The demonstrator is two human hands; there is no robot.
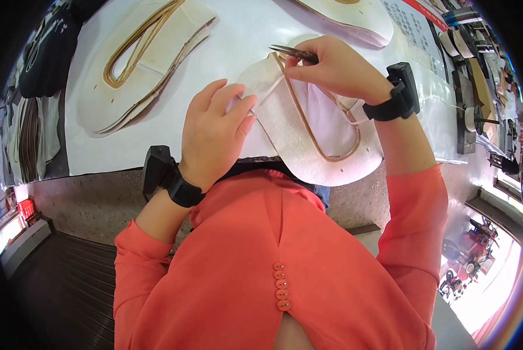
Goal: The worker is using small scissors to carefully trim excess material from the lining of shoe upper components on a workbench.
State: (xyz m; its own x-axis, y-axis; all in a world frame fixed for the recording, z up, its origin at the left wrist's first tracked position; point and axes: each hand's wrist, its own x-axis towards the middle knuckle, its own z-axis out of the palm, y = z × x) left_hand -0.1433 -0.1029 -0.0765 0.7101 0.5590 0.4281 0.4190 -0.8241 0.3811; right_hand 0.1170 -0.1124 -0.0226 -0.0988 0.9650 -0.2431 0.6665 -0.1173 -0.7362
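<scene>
Scissors [293,53] close in the right hand [337,73] meet the tan trim of a white fabric piece [308,140] at frame centre; the left hand [215,131] pinches its edge between thumb and fingers, holding it taut on the white table [238,35].

- Coral-orange long-sleeved top, with a row of small round matching buttons down its front.
- Black strap bearing a boxy black device on each wrist.
</scene>
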